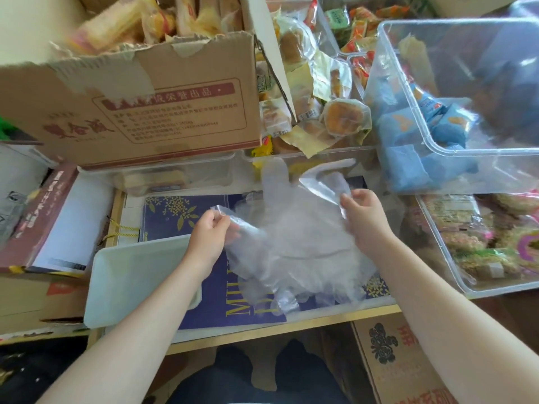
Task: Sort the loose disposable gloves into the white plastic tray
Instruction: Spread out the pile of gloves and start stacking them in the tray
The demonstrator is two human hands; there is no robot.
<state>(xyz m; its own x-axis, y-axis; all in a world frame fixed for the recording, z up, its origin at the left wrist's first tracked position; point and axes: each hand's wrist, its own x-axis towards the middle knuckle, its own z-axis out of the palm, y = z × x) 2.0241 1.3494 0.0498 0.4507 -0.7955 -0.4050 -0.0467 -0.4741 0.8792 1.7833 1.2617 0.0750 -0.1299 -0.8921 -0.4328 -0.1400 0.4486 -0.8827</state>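
A heap of clear, crinkled disposable gloves [300,246] lies on a dark blue box lid [175,211] in the middle. My left hand [211,234] pinches one glove's edge at the heap's left side. My right hand [364,217] grips another part of the thin plastic at the upper right, lifting glove fingers [291,176] up off the heap. The white plastic tray [122,275] sits left of the heap, partly under my left forearm, and looks empty.
A taped cardboard box of snacks [140,103] stands at the back left. Clear plastic bins with blue packets [437,135] and rice snacks [484,243] crowd the right. A maroon book [43,211] lies at the left. A printed carton [402,363] sits under the table's front edge.
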